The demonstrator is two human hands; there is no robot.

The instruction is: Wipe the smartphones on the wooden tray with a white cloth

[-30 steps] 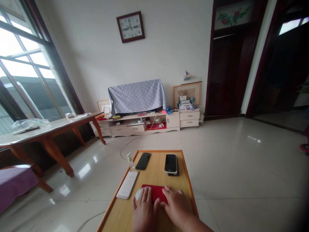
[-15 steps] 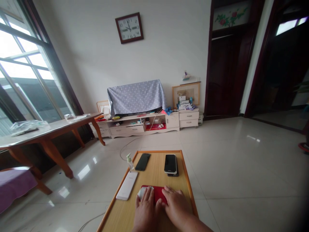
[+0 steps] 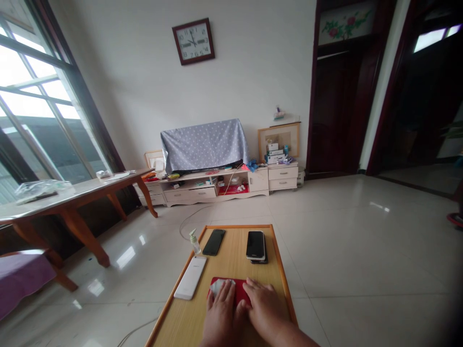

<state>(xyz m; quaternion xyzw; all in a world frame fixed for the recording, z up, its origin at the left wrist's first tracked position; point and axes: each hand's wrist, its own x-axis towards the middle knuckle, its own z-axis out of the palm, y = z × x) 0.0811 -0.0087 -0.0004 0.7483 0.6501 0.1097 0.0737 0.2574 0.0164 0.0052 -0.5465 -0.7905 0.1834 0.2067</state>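
Far left, purple cloth (image 3: 27, 282): well apart from the red object (image 3: 239, 291) we take as landmark, to its left.
White phone (image 3: 190, 278): we see it lying flat, left of the red object, along the left rim of the table (image 3: 231, 255).
Pump bottle (image 3: 195, 242): upright beside that rim, beyond the red object and to its left.
Dark phone (image 3: 214, 242): flat, just beside the bottle, also beyond and left of the red object.
Pale cloth (image 3: 218, 286): spread over the left part of the red object, partly covered by our fingers.
Left hand (image 3: 222, 315): palm down, fingers close together, holding the pale cloth against the red object.
Red object: flat on the table between our hands; we cannot tell exactly what it is.
Stacked phones (image 3: 255, 245): beyond the red object and slightly right, a dark screen on top and a white edge beneath.
Right hand (image 3: 265, 306): over the right end of the red object, holding it with fingers slightly parted; we cannot tell how firmly.
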